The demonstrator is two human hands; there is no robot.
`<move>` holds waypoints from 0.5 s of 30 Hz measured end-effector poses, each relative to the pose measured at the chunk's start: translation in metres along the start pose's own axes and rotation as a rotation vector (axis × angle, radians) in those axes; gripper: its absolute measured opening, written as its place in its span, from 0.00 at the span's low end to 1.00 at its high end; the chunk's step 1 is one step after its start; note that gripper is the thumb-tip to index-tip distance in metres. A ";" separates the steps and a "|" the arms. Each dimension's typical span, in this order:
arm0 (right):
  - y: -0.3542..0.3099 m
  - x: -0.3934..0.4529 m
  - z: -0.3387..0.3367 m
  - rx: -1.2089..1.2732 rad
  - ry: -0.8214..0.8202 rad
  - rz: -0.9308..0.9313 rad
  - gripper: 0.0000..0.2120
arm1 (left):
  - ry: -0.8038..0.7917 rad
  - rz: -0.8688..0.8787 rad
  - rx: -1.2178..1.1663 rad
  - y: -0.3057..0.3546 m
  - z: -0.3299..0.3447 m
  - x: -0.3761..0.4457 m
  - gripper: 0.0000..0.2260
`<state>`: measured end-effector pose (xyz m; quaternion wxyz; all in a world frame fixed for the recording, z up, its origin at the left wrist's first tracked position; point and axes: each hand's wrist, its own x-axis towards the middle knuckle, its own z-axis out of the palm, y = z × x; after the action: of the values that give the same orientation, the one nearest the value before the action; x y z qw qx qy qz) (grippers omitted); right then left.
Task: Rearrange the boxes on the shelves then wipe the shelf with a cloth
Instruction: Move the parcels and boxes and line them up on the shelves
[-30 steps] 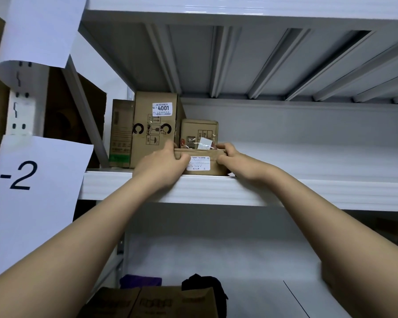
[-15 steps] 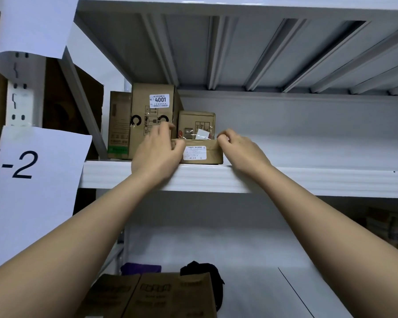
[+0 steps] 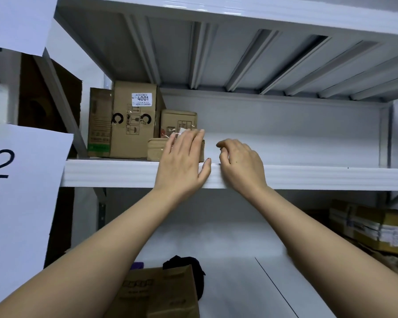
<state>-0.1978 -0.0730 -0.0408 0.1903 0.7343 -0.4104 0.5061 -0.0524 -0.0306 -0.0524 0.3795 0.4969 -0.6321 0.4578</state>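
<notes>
The left hand (image 3: 182,161), fingers straight, lies flat against the small flat brown cardboard box (image 3: 155,149) at the front edge of the white metal shelf (image 3: 308,177). The right hand (image 3: 240,162) rests beside it, loosely curled and holding nothing. The rearranging step seems almost complete; next, a cloth must be taken.

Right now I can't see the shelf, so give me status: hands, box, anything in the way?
Left hand flat against small flat box. Right hand loosely curled, empty, at shelf edge. Box beside 4001 box. Nothing blocking.

Roughly six boxes (image 3: 133,120), two hands (image 3: 182,161).
</notes>
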 end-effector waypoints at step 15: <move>0.161 -0.068 -0.100 -0.147 0.019 -0.018 0.14 | -0.081 0.002 -0.076 0.192 0.033 0.017 0.25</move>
<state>-0.3950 -0.0711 -0.0828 0.2518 0.7172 -0.4381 0.4798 -0.2437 -0.0500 -0.0853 0.3718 0.4996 -0.6643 0.4134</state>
